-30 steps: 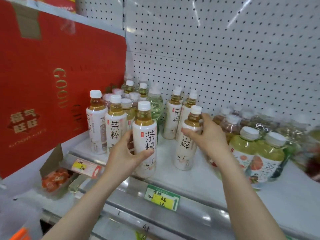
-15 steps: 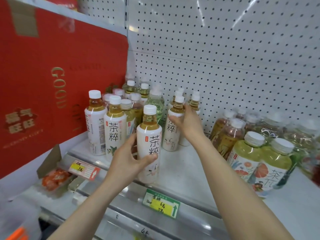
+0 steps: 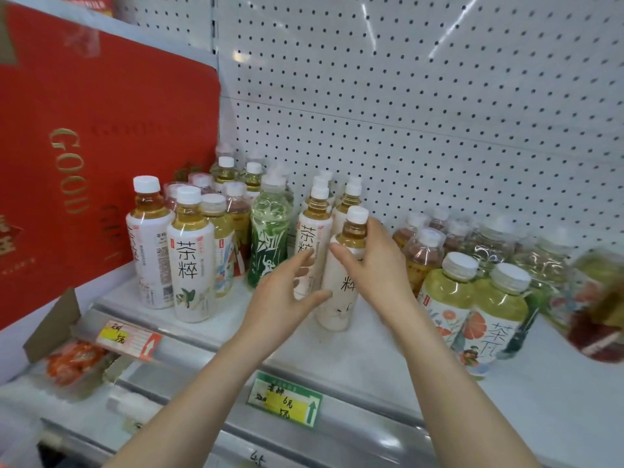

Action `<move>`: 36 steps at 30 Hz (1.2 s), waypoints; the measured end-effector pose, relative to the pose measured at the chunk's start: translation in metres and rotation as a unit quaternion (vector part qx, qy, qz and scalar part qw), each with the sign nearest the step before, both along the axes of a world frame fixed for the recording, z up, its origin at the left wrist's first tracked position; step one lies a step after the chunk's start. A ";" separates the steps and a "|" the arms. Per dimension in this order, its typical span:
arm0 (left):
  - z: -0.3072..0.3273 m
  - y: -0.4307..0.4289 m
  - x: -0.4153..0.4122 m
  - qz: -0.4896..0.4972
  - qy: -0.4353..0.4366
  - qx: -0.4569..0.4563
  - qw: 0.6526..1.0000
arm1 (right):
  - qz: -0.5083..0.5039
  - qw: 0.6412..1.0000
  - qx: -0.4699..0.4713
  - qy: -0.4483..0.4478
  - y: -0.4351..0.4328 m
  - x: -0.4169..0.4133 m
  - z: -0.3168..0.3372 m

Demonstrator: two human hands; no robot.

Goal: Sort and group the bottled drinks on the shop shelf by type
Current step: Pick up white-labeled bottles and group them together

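Note:
A white shelf (image 3: 341, 361) carries mixed tea bottles. My right hand (image 3: 380, 265) grips the shoulder of a white-labelled amber tea bottle (image 3: 337, 298) that stands mid-shelf. My left hand (image 3: 285, 293) is beside that bottle on its left, fingers spread and relaxed, holding nothing. Just behind stand three matching white-labelled bottles (image 3: 312, 231). Two more of that kind (image 3: 190, 265) stand at the front left. A green bamboo-print bottle (image 3: 270, 238) is between the two groups. Yellow-green fruit-label bottles (image 3: 472, 298) stand on the right.
A large red gift box (image 3: 101, 146) walls off the shelf's left end. Pegboard (image 3: 422, 113) closes the back. Pink and amber bottles (image 3: 423, 255) crowd the back right. A green-yellow price tag (image 3: 287, 396) hangs on the shelf's front rail. A lower shelf holds orange packets (image 3: 72, 361).
My left hand let go of the front white-labelled bottle and opened. My right hand came forward from the back row and took that bottle, which now stands further right and back.

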State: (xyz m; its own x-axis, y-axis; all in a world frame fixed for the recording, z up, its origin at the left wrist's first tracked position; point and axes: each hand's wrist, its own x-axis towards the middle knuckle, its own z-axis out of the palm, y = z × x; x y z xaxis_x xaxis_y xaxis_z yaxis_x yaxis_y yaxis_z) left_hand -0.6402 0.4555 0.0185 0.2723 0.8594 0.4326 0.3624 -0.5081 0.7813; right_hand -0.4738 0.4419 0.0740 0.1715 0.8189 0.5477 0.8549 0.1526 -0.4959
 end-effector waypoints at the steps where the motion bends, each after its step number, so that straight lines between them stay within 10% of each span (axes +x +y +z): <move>1: 0.001 -0.001 -0.004 0.019 0.018 0.025 0.999 | -0.012 1.000 -0.002 -0.001 0.008 0.005 -0.001; 8: 0.007 -0.013 -0.064 0.260 -0.029 0.237 0.936 | -0.046 0.999 -0.012 0.020 0.050 0.021 0.000; 12: 0.018 0.002 -0.098 0.344 -0.007 0.198 0.918 | -0.061 0.998 -0.021 0.027 0.054 0.021 -0.001; 20: 0.024 0.025 -0.124 0.315 0.117 0.125 0.933 | 0.020 0.974 0.221 -0.053 0.039 -0.079 0.018; 26: 0.015 0.025 -0.160 0.265 0.012 0.201 0.943 | 0.189 0.981 -0.032 -0.001 0.054 -0.171 0.012; 36: 0.031 0.063 -0.186 0.219 -0.005 0.002 0.976 | 0.117 0.992 -0.046 -0.016 0.025 -0.148 0.011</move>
State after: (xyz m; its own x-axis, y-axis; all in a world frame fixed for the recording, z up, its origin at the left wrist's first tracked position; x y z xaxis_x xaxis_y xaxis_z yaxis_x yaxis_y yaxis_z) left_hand -0.8261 0.5189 0.0492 -0.1255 0.8906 0.4372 0.5374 -0.3094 0.7845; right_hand -0.6221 0.4672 0.0845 -0.0459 0.8812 0.4705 0.8164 0.3045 -0.4907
